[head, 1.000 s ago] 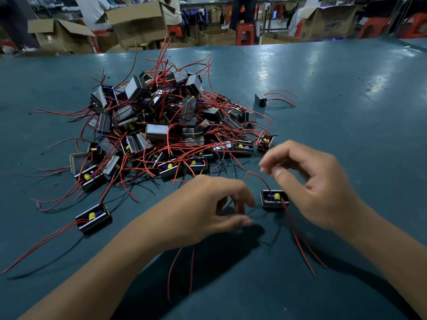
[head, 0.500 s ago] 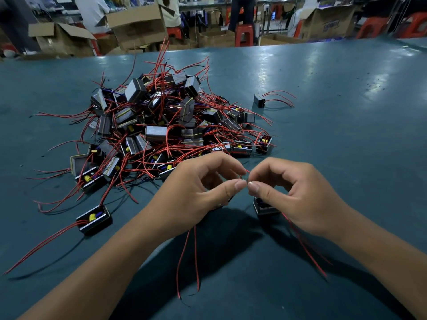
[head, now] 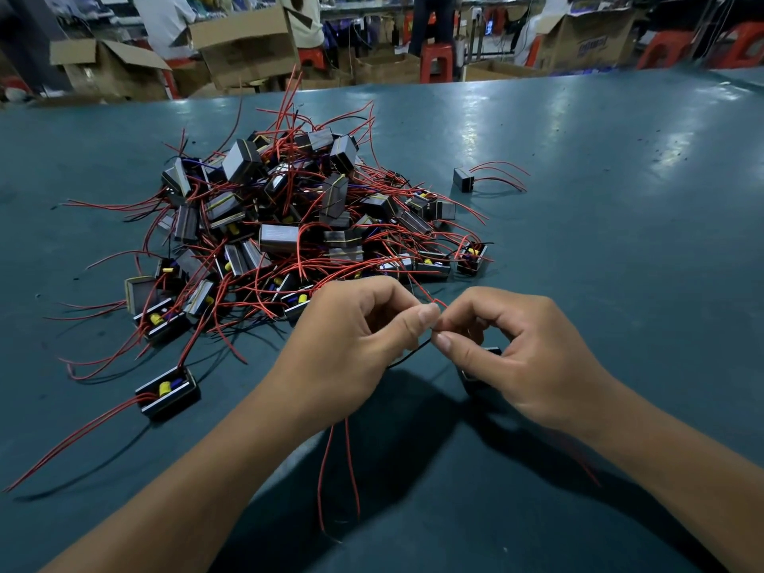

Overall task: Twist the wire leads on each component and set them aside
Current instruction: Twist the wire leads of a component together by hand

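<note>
Open cardboard boxes (head: 244, 47) stood beyond the worktop (head: 620, 241) – contents not visible. Left hand (head: 351, 345) and right hand (head: 533, 357) met thumb-to-finger, both pinching thin red wire leads (head: 434, 303) w/ tips up. The black boxy component (head: 479, 366) sat under the right hand, mostly hidden – axis unclear. A pile of components (head: 289, 225) lay just beyond.
</note>
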A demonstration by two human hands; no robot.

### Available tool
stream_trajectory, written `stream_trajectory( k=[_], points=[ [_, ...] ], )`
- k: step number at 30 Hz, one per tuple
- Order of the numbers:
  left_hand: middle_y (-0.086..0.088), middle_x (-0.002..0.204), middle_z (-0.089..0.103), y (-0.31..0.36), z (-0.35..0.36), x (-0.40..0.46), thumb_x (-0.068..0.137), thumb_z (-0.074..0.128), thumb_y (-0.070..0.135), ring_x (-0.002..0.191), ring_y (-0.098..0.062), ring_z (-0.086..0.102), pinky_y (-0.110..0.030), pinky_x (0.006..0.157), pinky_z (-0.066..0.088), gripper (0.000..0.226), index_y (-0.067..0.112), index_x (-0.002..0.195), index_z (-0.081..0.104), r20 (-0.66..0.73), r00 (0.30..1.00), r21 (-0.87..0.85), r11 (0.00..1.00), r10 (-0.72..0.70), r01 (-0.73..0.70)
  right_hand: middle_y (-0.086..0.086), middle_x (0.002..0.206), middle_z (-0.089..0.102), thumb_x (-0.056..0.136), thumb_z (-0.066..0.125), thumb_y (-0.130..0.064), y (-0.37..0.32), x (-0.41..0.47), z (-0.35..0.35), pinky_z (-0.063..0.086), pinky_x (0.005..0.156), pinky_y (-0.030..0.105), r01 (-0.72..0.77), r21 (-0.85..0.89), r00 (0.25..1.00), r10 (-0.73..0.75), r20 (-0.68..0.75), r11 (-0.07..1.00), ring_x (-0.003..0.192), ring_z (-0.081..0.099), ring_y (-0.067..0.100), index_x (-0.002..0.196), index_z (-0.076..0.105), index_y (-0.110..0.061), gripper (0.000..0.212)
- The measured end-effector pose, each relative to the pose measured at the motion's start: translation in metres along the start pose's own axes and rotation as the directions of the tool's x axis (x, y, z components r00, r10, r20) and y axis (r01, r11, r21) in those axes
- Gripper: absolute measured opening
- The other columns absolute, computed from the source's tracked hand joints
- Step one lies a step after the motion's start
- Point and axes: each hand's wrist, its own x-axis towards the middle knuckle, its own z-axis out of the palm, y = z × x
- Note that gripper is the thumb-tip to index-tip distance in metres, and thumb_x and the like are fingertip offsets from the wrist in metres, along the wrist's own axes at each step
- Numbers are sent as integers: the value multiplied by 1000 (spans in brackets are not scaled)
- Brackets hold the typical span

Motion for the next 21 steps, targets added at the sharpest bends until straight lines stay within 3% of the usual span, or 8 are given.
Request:
stream_trajectory(
  k=[3, 5, 9, 11, 14, 16, 19, 21],
  points=[
    [-1, 73, 66, 2, -5, 2, 89, 64, 38, 63, -20, 61, -25, 54, 48, 21, 19, 80, 68, -29, 1000, 0, 1000, -1, 1, -17, 77, 66, 89, 70, -24, 3, 2, -4, 45, 70, 14, -20, 3, 1000, 20, -3, 1000, 73, 63, 7, 84, 66, -32, 9],
    [0, 78, 65, -1, -17, 4, 86, 65, 45, 68, -20, 59, -28, 59, 49, 24, 21, 85, 66, 30, 999, 42, 999, -15, 13, -14, 85, 69, 88, 71, -26, 6, 3, -8, 50, 74, 20, -41, 18, 999, 41, 6, 999, 80, 66, 12, 91, 68, -31, 7],
    [21, 100, 55, -12, -34, 3, 73, 71, 66, 93, 0, 53, -11, 76, 40, 45, 36, 103, 56, 322, 940, 426, 904, -113, -37, -10, 99, 66, 80, 77, -38, 12, 5, -23, 53, 79, 33, -108, -15, 992, 109, 63, 994, 96, 65, 17, 107, 59, -34, 32],
    [24, 104, 51, -16, -36, 2, 74, 76, 60, 100, 4, 49, -11, 80, 40, 46, 38, 107, 51, 367, 915, 497, 867, -165, -43, -14, 108, 64, 73, 77, -55, 15, 5, -33, 51, 82, 31, -190, -103, 962, 206, 179, 976, 106, 61, 12, 112, 52, -40, 49],
    [22, 103, 49, -18, -39, 1, 77, 81, 46, 100, 11, 44, -7, 80, 37, 45, 35, 106, 49, 374, 900, 565, 824, -224, -30, -23, 110, 60, 67, 78, -63, 18, 3, -36, 43, 86, 13, -207, -249, 912, 279, 300, 946, 110, 56, 0, 113, 49, -44, 57],
    [21, 103, 49, -19, -43, 1, 80, 80, 39, 97, 7, 47, -9, 79, 38, 39, 34, 104, 50, 364, 893, 599, 800, -265, -7, -24, 104, 59, 69, 82, -55, 18, 3, -31, 41, 82, 10, -165, -358, 903, 287, 321, 919, 103, 56, -4, 110, 51, -41, 53],
    [16, 101, 54, -21, -48, 4, 83, 77, 31, 92, -1, 52, -18, 79, 44, 28, 31, 100, 55, 349, 888, 628, 778, -301, 17, -18, 91, 62, 78, 77, -40, 18, 4, -25, 47, 78, 23, -95, -463, 923, 252, 290, 881, 87, 57, 2, 98, 60, -31, 27],
    [15, 102, 58, -22, -54, 7, 84, 77, 28, 91, -2, 55, -22, 80, 47, 23, 31, 100, 60, 343, 882, 632, 774, -324, 39, -16, 87, 62, 81, 74, -37, 18, 6, -30, 46, 76, 24, -92, -498, 930, 253, 267, 862, 83, 57, 2, 92, 62, -29, 19]
  ],
)
